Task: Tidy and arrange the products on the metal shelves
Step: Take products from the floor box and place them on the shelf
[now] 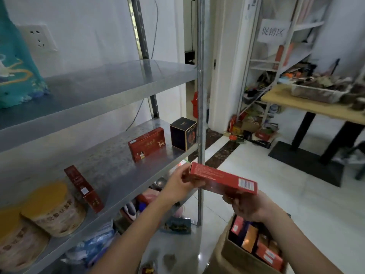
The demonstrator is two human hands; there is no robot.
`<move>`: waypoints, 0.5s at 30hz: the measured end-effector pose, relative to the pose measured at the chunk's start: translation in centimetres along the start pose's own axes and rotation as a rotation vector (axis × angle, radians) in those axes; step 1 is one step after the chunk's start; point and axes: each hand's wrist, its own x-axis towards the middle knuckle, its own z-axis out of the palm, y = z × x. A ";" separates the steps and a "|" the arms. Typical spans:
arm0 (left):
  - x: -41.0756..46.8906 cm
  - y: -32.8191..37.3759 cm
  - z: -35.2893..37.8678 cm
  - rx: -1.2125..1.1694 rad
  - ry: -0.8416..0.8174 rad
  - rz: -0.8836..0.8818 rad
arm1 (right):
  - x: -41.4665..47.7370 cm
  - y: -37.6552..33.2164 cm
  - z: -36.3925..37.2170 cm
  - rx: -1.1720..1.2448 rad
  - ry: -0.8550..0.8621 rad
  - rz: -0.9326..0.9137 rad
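Fingers (194,184) grip the red box (221,177)

A flat box (221,179) is held between the left hand (178,184) and right hand (245,206), before the shelf (110,161). Behind the left hand, a long box (146,144) and a cube box (183,133) stand on it; round tins (53,209) sit far left. A filled carton (237,258) lies under the right hand.

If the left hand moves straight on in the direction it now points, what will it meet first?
The left hand already grips one end of the red box. Carried on up and to the right, it would probably meet the shelf's upright metal post first, though depth is unclear.
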 end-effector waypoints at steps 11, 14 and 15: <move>-1.2 -2.1 13.1 -0.543 -0.097 -0.839 | -4.6 2.6 -7.2 0.147 0.009 -0.587; -2.1 -2.8 17.3 -0.836 -0.167 -1.024 | -5.3 4.8 -8.8 -0.092 0.172 -0.585; -2.4 -3.1 18.2 -0.890 -0.178 -1.043 | -5.1 5.9 -9.1 -0.137 0.223 -0.568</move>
